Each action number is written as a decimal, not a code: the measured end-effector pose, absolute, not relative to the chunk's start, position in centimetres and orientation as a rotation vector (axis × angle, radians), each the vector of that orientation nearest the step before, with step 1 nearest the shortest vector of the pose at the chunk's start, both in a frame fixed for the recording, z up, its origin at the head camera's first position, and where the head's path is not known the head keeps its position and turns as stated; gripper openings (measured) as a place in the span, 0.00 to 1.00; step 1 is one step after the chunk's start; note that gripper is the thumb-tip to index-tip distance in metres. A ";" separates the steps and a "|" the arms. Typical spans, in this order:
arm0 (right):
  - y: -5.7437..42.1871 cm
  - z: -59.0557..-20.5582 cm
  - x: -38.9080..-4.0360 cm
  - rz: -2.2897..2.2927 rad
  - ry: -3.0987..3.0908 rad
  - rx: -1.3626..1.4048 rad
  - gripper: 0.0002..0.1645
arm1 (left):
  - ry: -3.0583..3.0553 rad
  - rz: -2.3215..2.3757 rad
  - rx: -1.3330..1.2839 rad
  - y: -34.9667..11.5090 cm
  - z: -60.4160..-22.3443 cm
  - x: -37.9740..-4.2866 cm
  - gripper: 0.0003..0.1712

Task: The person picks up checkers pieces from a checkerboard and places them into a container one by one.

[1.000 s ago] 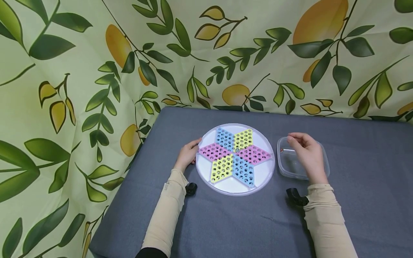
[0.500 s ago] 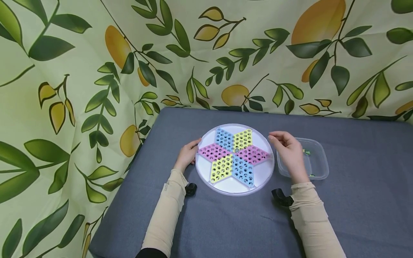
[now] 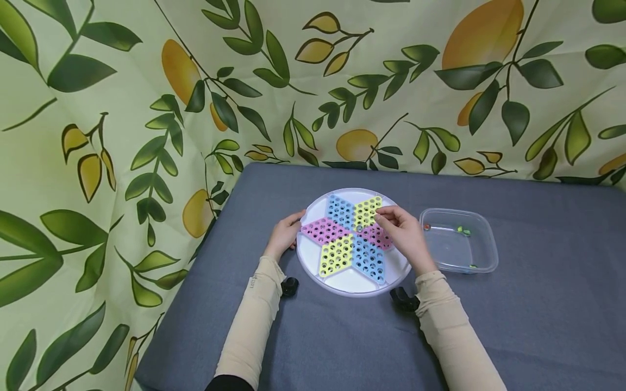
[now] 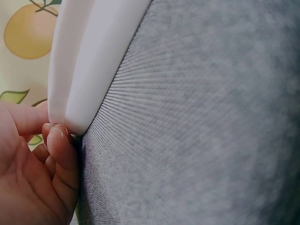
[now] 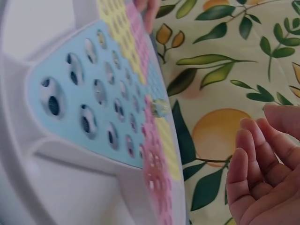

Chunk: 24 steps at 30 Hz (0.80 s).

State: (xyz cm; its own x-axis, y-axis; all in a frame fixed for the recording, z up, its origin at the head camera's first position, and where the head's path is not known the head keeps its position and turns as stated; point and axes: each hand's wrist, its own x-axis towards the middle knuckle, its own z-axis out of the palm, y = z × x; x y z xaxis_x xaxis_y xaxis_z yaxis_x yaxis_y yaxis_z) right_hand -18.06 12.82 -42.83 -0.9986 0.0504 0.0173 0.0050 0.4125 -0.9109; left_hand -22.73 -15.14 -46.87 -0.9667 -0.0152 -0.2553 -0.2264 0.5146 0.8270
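A round white Chinese checkers board (image 3: pixel 308 260), with a star of blue, yellow and pink holed panels, lies on the table. My left hand (image 3: pixel 283 233) grips its left rim; in the left wrist view, the fingers (image 4: pixel 63 145) curl at the white edge. My right hand (image 3: pixel 403 236) is over the board's right side, near the upper yellow panel. Its thumb and index fingertips pinch together on what seems a marble, itself hidden by the fingers. One glass marble (image 3: pixel 359 228) sits at the star's middle, also seen in the right wrist view.
A clear plastic container (image 3: pixel 459 269) stands right of the board, with a reddish marble (image 3: pixel 427 227) and several green-yellow marbles (image 3: pixel 463 231) inside. Grey cloth (image 3: pixel 552 304) covers the table. A leaf-and-fruit patterned curtain (image 3: pixel 274 125) hangs behind and to the left.
My right hand has moved left from over the container to over the board, fingertips kept together. The container's marbles have come into view. My left hand stays on the rim.
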 end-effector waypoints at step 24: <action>11.8 -45.8 -21.1 1.704 -2.898 0.039 0.22 | 2.517 1.416 -0.252 -14.9 -46.4 -23.0 0.23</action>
State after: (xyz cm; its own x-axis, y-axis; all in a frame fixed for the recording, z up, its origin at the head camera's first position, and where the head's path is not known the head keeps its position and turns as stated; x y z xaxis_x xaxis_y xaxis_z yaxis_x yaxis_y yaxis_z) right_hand -21.09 11.78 -45.79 -0.9754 -0.1310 -0.1771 0.0911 0.4923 -0.8656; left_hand -23.02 -14.93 -46.40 -0.9559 -0.0317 -0.2920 -0.2660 0.5149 0.8149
